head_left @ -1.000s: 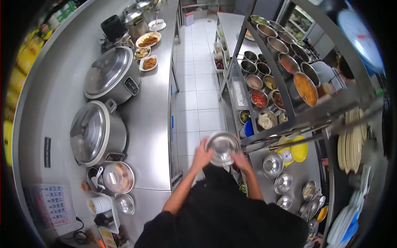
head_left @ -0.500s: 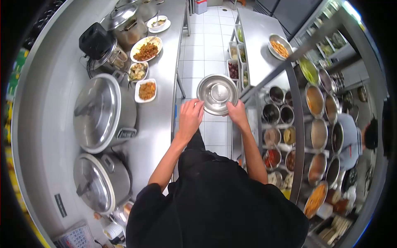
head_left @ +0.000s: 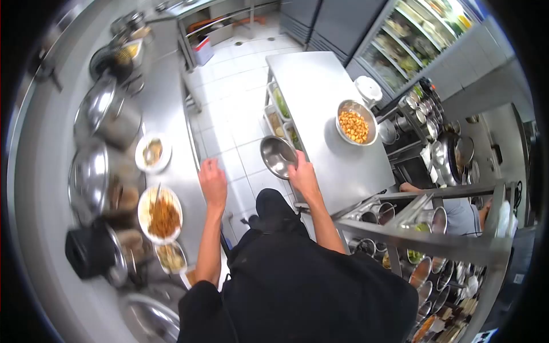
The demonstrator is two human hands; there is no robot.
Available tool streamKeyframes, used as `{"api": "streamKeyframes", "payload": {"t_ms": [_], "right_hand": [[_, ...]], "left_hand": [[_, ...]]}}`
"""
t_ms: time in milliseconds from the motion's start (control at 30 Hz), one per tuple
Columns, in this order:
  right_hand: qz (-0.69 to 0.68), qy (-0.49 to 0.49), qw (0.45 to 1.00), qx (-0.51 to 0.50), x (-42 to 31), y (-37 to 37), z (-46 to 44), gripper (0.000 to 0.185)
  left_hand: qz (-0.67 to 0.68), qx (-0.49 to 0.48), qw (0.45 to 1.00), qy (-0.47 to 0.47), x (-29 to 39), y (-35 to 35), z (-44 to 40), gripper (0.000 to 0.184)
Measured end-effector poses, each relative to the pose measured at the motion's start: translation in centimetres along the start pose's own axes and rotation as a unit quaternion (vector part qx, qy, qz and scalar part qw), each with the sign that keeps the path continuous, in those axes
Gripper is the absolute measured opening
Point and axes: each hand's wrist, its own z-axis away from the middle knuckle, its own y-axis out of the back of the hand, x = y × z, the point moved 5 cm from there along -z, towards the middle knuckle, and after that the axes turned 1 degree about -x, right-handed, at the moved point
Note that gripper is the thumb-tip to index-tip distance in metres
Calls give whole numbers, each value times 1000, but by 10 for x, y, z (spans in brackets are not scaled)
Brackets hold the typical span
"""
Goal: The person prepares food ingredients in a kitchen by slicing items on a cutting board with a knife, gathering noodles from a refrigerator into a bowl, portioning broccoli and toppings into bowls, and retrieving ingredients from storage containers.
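Note:
My right hand (head_left: 304, 176) grips the rim of an empty steel bowl (head_left: 277, 156), which is tilted over the aisle beside the right-hand table. My left hand (head_left: 213, 184) is off the bowl, near the edge of the left counter, with its fingers apart and nothing in it. On the right-hand table (head_left: 311, 86) stands a larger steel bowl (head_left: 369, 117) with orange-brown diced food (head_left: 353, 126). Left of my left hand, an oval plate of food (head_left: 160, 215) and a white plate with a small bowl (head_left: 152, 153) rest on the left counter (head_left: 163, 91).
Steel pots (head_left: 108, 111) line the left wall. A metal shelf frame (head_left: 434, 237) with many food containers stands at the lower right. Beyond it is a co-worker in a grey top (head_left: 462, 217). Fridges (head_left: 343, 23) are at the back, and a white-lidded container (head_left: 368, 88) stands beside the table.
My left hand has let go of the bowl and moved left. My right hand still holds it, now tilted. The view has moved forward along the aisle, showing more of the right-hand table.

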Motion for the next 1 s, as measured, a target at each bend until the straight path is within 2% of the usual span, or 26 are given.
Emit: {"api": "streamKeyframes", "payload": {"t_ms": [33,67,167,267,367,433,500,567,600,667,700,800,833,867,900,967,1000], "right_hand": [[8,-23,1000,18,11,0,-26,46],[9,-59,998,3,16,4,-50,43],[11,-42,999,11,75,-23,-133,45],[-181,-213,950,-142,52,-42,-211,44],[-59,-115,968,-217,15,-78,-313,42],[-76,16,980,-184,1,-131,-386,41],[-87,74,960,-257,-48,-154,-448,42],[-77,96,939,-320,-77,-182,-507,42],[-69,74,925,-366,-94,-183,-533,42],[-61,30,887,-457,-134,-175,-579,41],[-63,27,883,-465,-135,-179,-606,41],[-77,9,868,-490,-131,-207,-686,40],[-89,6,872,-482,-127,-209,-711,40],[-98,4,875,-473,-121,-209,-736,40],[-111,4,879,-463,-119,-210,-758,40],[-159,-44,891,-424,-114,-200,-805,49],[-174,-66,902,-390,-107,-198,-822,51]], "left_hand": [[-3,-38,999,27,-22,-22,-17,36],[14,-48,999,16,-29,-37,-39,40],[69,-66,995,-10,-52,-88,-112,50],[144,-56,987,-35,-59,-143,-194,51],[206,-151,965,-53,-105,-225,-251,49],[257,-154,954,6,-112,-251,-305,52],[327,-166,926,95,-104,-257,-344,55],[420,-159,872,195,-85,-259,-402,60],[462,-166,853,179,-87,-270,-421,66],[484,-178,838,178,-104,-298,-462,64],[493,-182,832,178,-116,-314,-482,63],[509,-297,778,216,-162,-381,-539,62],[512,-337,753,239,-170,-398,-554,62],[498,-366,753,225,-176,-421,-574,58],[470,-409,741,251,-189,-446,-590,56],[409,-493,713,285,-204,-500,-639,53],[386,-458,767,231,-195,-512,-671,48]]}}
